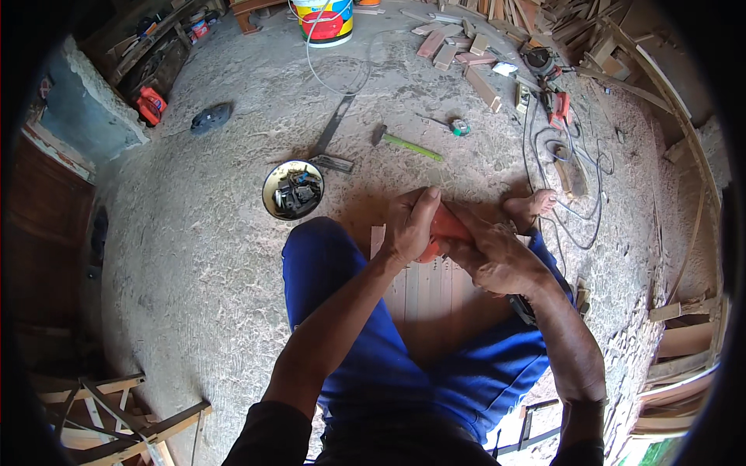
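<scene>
Red tool (448, 225) grasped by both hands at far end of planks (427, 291), between legs (365, 311). Left side gripped by left hand (412, 225), thumb laid along top; right side gripped by right hand (497, 252). Contact with planks cannot be told. Hammer (412, 146) left lying beyond, near tape (459, 127); bowl (272, 183) filled with dark parts (298, 194), set near left knee.

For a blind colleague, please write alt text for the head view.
The left hand and right hand grip a red object over wooden strips. On the floor ahead are a bowl of dark parts, a square and a hammer.
</scene>
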Demonstrator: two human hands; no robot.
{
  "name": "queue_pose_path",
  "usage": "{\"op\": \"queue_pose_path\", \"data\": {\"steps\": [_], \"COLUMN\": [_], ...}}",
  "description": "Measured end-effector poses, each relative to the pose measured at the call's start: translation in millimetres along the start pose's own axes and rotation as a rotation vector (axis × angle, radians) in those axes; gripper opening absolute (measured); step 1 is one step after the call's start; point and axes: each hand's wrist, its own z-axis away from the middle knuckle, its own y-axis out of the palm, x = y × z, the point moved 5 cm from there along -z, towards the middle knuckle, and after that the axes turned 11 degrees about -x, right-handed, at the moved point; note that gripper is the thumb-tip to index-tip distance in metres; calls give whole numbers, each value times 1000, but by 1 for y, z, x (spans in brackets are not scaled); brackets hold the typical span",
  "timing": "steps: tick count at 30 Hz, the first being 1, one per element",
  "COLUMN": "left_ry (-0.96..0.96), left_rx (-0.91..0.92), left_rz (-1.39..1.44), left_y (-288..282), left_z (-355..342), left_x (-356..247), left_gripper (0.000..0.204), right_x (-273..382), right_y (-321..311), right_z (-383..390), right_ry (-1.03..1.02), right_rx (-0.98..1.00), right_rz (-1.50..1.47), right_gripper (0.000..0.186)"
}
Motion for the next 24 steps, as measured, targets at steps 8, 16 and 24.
{"op": "queue_pose_path", "data": {"steps": [8,16,24], "left_ry": [-28,-47,-49], "left_rx": [2,-28,-19], "left_rz": [1,23,44], "left_y": [-1,-5,-4], "left_z": [1,-1,-4], "left_x": [0,6,13], "left_gripper": [44,43,43], "right_x": [-11,4,4], "right_y": [8,4,3], "right_z": [-3,-4,-3], "right_ry": [-25,82,179], "right_rx": [-17,61,112], "right_rz": [-24,-25,-19], "right_gripper": [64,64,64]}}
